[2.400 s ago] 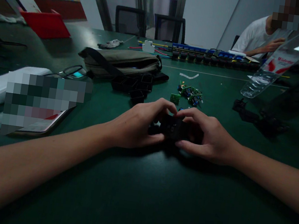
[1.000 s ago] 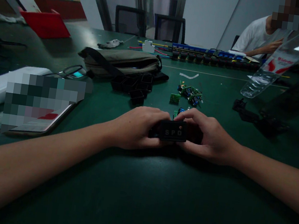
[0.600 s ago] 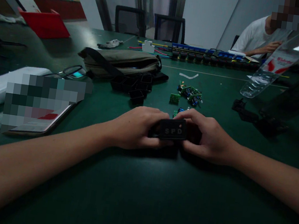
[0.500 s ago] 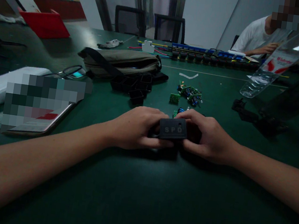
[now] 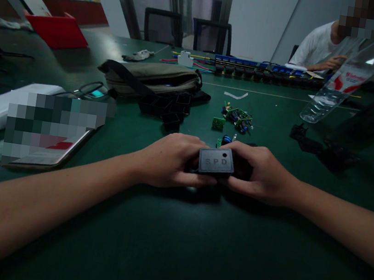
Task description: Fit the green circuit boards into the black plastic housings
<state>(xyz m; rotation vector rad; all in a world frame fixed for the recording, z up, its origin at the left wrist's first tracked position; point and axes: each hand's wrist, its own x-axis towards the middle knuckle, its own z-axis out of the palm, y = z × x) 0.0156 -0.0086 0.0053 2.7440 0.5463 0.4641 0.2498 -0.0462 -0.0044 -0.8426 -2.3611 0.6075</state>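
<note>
A small black plastic box marked "SPD" (image 5: 217, 162), with a round hole near one corner of its face, is held between my two hands just above the table. My left hand (image 5: 172, 160) grips its left side, thumb along the near edge. On the other side my right hand (image 5: 260, 174) pinches it with thumb and fingers. Both hands' inner fingertips are hidden behind the box. Right behind it lies a part with a blue coil (image 5: 226, 139). Farther back are a small green circuit board (image 5: 218, 123) and a pile of circuit boards (image 5: 238, 118).
Several black plastic cases (image 5: 167, 107) lie before a grey-green bag (image 5: 154, 77). Glasses (image 5: 92, 90) and a phone-like slab (image 5: 67, 146) are at left. A plastic bottle (image 5: 341, 83) stands at right. Across the green table (image 5: 171, 249) sits a person (image 5: 315, 44) near a row of blue-black modules (image 5: 252, 70).
The box has tilted slightly, so its marked face looks lighter and its hole now shows dark. My right index finger has lowered a little onto it.
</note>
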